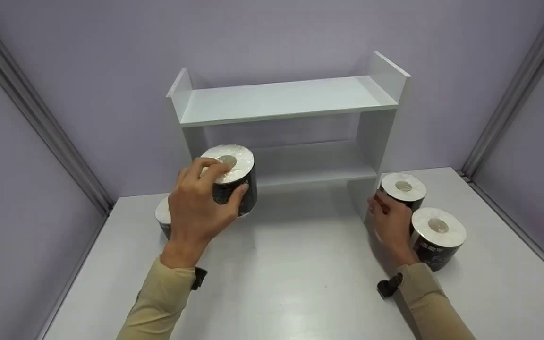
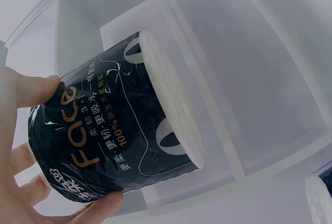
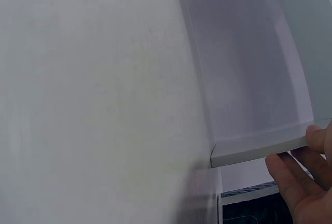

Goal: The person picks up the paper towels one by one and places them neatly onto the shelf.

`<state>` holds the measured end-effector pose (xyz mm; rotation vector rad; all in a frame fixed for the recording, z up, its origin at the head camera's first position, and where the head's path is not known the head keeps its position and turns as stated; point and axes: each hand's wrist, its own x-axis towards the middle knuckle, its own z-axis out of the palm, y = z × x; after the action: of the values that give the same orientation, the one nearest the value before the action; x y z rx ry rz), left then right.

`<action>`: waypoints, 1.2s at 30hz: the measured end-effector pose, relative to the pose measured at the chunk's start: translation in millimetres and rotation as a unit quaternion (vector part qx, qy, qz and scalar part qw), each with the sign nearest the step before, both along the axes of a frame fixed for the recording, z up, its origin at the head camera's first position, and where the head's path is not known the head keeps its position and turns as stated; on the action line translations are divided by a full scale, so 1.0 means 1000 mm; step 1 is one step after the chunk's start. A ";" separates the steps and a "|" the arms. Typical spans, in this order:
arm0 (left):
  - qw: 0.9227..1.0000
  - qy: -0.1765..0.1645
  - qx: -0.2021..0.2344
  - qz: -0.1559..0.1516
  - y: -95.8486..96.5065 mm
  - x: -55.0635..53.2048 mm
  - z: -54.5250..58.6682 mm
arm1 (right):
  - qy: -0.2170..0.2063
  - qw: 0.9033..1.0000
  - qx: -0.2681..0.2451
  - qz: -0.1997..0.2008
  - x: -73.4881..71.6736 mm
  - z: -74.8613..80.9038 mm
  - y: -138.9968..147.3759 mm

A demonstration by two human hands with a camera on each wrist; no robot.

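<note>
My left hand grips a toilet paper roll in black printed wrap, raised in front of the left end of a white shelf unit. In the left wrist view the thumb is on one side of the wrapped roll and the fingers reach round its end and other side. Low on the right, my right hand pinches the front edge of the unit's side panel. The right wrist view has the thumb on one face of this side panel and the fingers on the other.
Two more rolls stand on the table's right side, a rear roll and a front roll close to my right hand. Another roll is partly hidden behind my left hand. Walls enclose the white table at the back and sides.
</note>
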<state>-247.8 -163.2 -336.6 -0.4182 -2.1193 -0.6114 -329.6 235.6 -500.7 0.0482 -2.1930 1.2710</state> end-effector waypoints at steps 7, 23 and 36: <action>1.000 -0.001 0.008 0.000 -0.003 -0.003 0.000 | -0.006 1.000 0.004 -0.001 0.002 0.001 -0.002; 1.000 -0.004 0.004 0.003 -0.003 -0.010 0.003 | -0.013 1.000 -0.006 0.007 0.002 0.002 -0.004; 1.000 0.002 0.004 0.001 -0.003 -0.018 0.000 | -0.008 1.000 -0.021 0.018 0.003 0.003 -0.007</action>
<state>-265.7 -166.2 -336.2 -0.4138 -2.1135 -0.6172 -326.7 228.9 -497.2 0.0616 -2.1878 1.3401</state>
